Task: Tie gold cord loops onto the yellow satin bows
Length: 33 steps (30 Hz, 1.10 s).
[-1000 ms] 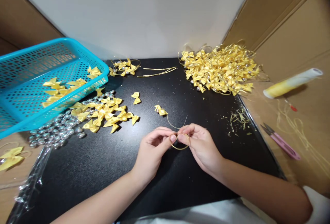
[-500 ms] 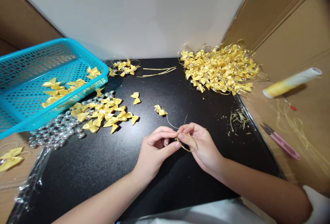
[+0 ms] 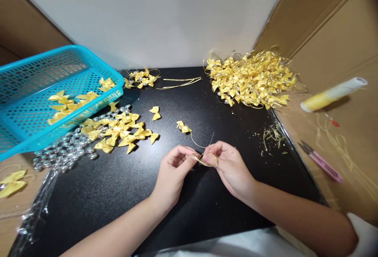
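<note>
As left hand (image 3: 173, 169) pinches cord (image 3: 203, 164), right hand (image 3: 232, 165) does; cord curves.

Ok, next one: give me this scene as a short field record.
Left hand: thumb and finger on the gold cord loop
Right hand: pinching the same loop
Beyond hands: yellow bow on black tabletop, thin strand running toward the hands
Left side: blue basket holding bows; silver beads beside it
Right side: heaped bows, pink snips
</note>
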Tool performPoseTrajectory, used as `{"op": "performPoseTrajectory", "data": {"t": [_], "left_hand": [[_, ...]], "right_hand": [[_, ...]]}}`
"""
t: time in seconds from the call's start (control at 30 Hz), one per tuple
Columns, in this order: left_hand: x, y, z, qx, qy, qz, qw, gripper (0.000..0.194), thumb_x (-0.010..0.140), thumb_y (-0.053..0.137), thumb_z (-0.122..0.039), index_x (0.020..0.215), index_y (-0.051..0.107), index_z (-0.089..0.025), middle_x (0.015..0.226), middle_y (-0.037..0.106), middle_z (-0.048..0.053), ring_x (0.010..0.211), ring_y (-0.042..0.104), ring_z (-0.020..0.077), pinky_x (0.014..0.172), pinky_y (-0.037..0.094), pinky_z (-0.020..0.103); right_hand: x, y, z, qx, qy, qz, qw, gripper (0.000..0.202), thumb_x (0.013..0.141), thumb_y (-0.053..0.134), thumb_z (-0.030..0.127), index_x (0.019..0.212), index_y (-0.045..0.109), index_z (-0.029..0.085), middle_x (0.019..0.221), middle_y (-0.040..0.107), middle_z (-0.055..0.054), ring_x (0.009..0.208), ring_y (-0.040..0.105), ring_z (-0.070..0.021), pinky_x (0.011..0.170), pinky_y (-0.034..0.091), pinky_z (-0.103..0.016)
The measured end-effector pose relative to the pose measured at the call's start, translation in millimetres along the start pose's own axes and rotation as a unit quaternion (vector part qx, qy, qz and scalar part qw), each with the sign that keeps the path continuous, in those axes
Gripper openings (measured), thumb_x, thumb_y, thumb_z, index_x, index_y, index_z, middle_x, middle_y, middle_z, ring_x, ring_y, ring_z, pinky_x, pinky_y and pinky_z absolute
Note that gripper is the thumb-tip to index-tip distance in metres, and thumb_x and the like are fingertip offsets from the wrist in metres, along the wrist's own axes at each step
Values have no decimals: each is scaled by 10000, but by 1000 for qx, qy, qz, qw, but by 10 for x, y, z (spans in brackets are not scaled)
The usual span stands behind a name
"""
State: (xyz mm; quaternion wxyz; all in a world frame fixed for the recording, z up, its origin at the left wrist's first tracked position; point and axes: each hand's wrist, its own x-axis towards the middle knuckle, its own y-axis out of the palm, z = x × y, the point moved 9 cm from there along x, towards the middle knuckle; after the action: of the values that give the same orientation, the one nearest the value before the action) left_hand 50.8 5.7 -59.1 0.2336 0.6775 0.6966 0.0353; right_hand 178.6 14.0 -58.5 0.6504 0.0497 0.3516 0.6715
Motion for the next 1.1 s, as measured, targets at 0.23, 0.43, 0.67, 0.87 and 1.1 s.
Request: {"op": "performPoseTrajectory", "data": {"t": [0.23,0.43,0.67,0.87,1.1], "left_hand": [[-22,50,-36,-1,2,19,1000,156,747,797,-239,897,758,-219,745,724,-26,697,638,71,695,501,154],[-14,11,-12,-19,-21,-7,1000,137,703,831,-240,759,721,-179,742,761,-7,708,681,88,690,519,157],[-34,28,-18,-22,-25,-12,999,183,697,837,-241,730,676,-160,730,772,6,681,686,84,666,516,148],[-46,40,-78,17,9,-16,1000,171,727,813,-249,793,674,-176,730,765,0,716,696,97,693,530,158],[-101,47,-238,124,81,-24,989,94,743,778,-178,786,694,-176,712,749,-6,632,673,93,594,502,148]], "right_hand": [[-16,8,-18,12,20,2,1000,293,511,930,257,635,677,177,615,689,37,579,626,-76,615,525,-206],[-13,-18,-4,2,20,-11,1000,279,517,928,274,647,702,172,620,704,25,587,639,-77,611,534,-195],[-28,-26,53,-28,-38,-1,999,232,579,902,262,663,699,188,643,709,23,624,656,-90,658,552,-214],[-75,-21,157,-88,-111,3,990,165,664,847,237,684,687,202,696,696,17,677,663,-108,664,552,-226],[-65,-38,162,-125,-118,-10,985,200,690,822,292,690,648,195,699,658,17,584,589,-91,543,510,-216]]}}
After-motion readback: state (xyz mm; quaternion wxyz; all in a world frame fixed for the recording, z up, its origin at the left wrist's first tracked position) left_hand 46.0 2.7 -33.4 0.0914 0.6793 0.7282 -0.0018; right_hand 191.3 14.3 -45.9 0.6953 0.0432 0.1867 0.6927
